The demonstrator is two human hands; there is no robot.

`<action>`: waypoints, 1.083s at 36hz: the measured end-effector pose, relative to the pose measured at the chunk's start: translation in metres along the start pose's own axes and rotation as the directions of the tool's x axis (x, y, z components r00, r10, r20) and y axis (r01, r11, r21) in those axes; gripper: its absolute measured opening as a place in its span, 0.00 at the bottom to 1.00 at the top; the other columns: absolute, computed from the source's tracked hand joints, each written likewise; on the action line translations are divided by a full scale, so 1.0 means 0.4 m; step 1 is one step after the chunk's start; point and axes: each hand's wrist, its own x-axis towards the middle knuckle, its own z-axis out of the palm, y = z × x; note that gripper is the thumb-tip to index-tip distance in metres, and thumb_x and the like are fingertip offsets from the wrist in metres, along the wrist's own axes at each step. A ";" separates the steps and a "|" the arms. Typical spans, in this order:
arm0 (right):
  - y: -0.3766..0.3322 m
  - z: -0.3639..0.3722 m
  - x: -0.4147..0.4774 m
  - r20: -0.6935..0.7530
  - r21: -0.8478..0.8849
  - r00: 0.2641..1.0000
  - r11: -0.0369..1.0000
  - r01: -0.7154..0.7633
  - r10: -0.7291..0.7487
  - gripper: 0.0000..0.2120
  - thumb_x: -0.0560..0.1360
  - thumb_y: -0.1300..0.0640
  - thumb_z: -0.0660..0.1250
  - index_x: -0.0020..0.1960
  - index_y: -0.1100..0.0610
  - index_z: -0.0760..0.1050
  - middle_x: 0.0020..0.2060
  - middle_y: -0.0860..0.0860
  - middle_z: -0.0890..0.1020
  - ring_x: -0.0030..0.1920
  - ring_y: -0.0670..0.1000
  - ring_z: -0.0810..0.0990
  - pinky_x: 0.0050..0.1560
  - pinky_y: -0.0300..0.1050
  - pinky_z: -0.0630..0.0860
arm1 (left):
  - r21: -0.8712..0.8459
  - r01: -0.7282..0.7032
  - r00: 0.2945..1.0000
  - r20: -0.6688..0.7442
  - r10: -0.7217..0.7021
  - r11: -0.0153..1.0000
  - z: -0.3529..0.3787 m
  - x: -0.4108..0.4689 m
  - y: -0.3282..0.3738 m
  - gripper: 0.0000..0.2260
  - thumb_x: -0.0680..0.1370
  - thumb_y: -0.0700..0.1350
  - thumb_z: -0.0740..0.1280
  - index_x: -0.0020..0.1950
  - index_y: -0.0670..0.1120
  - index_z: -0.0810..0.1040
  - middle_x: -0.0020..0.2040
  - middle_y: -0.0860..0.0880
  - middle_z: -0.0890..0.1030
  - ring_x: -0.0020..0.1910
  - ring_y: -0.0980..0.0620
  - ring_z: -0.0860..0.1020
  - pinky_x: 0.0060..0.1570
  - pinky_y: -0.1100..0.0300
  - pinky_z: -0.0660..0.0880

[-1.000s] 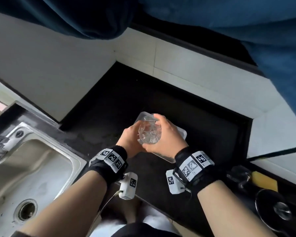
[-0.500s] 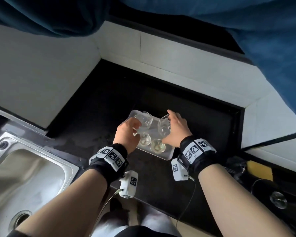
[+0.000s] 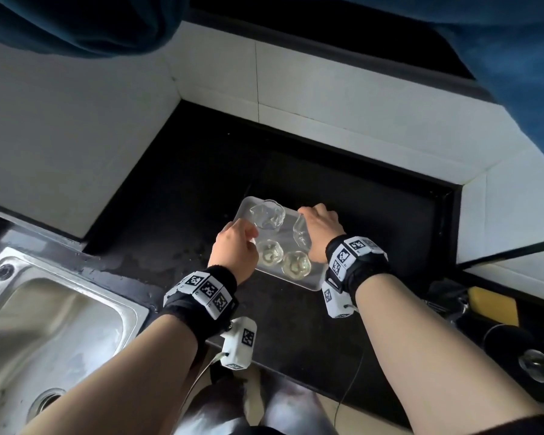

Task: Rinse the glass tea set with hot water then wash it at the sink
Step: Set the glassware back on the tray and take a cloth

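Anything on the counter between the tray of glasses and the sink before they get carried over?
Nothing visible stands there. The black counter between the tray and the sink shows only wet patches; the left hand is at the tray's sink-side edge.

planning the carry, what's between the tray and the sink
Bare black countertop, wet in patches, up to the sink rim; the left hand's wrist crosses above it. Head view shows this.
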 end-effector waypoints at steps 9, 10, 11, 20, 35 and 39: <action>0.017 -0.017 0.054 -0.080 -0.010 0.996 0.999 -0.044 0.043 0.46 0.68 0.65 0.77 0.76 0.39 0.60 0.67 0.52 0.63 0.63 0.60 0.66 0.61 0.56 0.75 | 0.022 0.030 0.997 0.074 -0.031 0.999 0.001 0.051 0.023 0.13 0.75 0.34 0.61 0.49 0.50 0.79 0.53 0.52 0.79 0.52 0.50 0.78 0.54 0.54 0.78; 0.016 -0.016 0.058 -0.086 -0.008 0.996 0.999 -0.039 0.038 0.46 0.68 0.65 0.77 0.76 0.38 0.60 0.67 0.52 0.63 0.64 0.60 0.66 0.61 0.57 0.75 | 0.036 0.046 0.996 0.075 -0.048 0.998 0.001 0.056 0.022 0.13 0.74 0.35 0.61 0.47 0.52 0.78 0.52 0.52 0.78 0.51 0.49 0.78 0.55 0.51 0.78; 0.015 -0.016 0.064 -0.092 -0.005 0.995 0.999 -0.032 0.032 0.47 0.68 0.65 0.77 0.77 0.39 0.60 0.67 0.52 0.64 0.64 0.60 0.67 0.61 0.57 0.76 | 0.054 0.054 0.996 0.068 -0.057 0.997 -0.001 0.061 0.021 0.12 0.74 0.36 0.61 0.44 0.54 0.77 0.50 0.53 0.78 0.50 0.49 0.78 0.56 0.48 0.78; 0.015 -0.033 0.105 -0.119 0.049 0.993 0.999 0.005 0.001 0.59 0.67 0.66 0.77 0.85 0.46 0.44 0.80 0.53 0.59 0.76 0.61 0.63 0.68 0.58 0.74 | 0.141 0.136 0.988 0.056 -0.145 0.981 -0.028 0.125 0.019 0.06 0.76 0.42 0.63 0.49 0.52 0.76 0.56 0.50 0.76 0.56 0.44 0.77 0.60 0.40 0.76; -0.098 -0.032 0.044 -0.343 0.433 0.872 0.883 -0.183 0.349 0.43 0.72 0.60 0.78 0.77 0.64 0.56 0.68 0.63 0.68 0.66 0.63 0.71 0.69 0.54 0.70 | 0.225 0.314 0.946 0.005 -0.323 0.922 -0.046 0.203 0.018 0.40 0.71 0.49 0.77 0.75 0.41 0.58 0.68 0.40 0.64 0.69 0.36 0.66 0.66 0.46 0.70; -0.119 0.014 0.026 -0.264 0.475 0.875 0.845 -0.248 0.405 0.42 0.72 0.60 0.79 0.76 0.66 0.56 0.66 0.65 0.70 0.63 0.64 0.75 0.66 0.54 0.73 | 0.262 0.356 0.928 0.013 -0.373 0.897 -0.045 0.196 -0.002 0.43 0.71 0.45 0.78 0.76 0.37 0.56 0.70 0.37 0.65 0.70 0.35 0.67 0.71 0.47 0.67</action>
